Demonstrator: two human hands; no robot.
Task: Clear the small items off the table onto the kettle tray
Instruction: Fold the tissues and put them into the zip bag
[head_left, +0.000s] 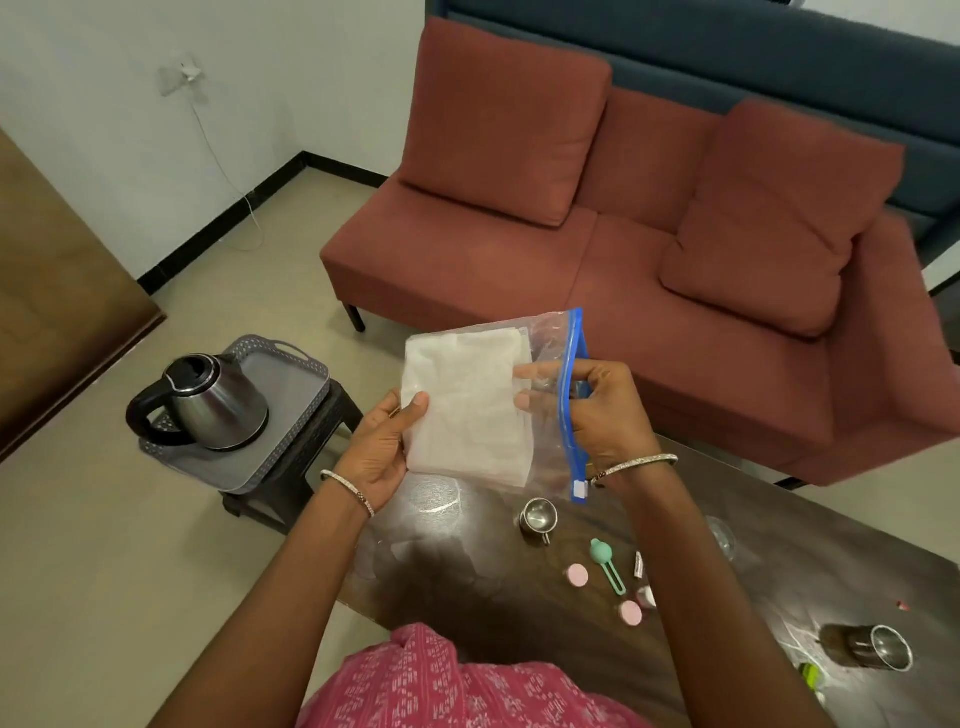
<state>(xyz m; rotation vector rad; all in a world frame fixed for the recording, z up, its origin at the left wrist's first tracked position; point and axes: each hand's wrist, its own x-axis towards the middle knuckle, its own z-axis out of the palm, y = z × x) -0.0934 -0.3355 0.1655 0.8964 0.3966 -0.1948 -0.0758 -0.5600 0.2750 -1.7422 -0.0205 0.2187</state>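
Both our hands hold one clear zip bag (545, 395) above the table (779, 561); folded white tissues (467, 410) fill it. Our left hand (382, 452) clasps its closed end, our right hand (597, 410) pinches the blue zipper edge. One kettle (208, 400) sits on the grey tray (291, 374), well apart on a stool. On the table we count two steel cups (538, 517), two pink discs (577, 575) and one green clip (608, 566).
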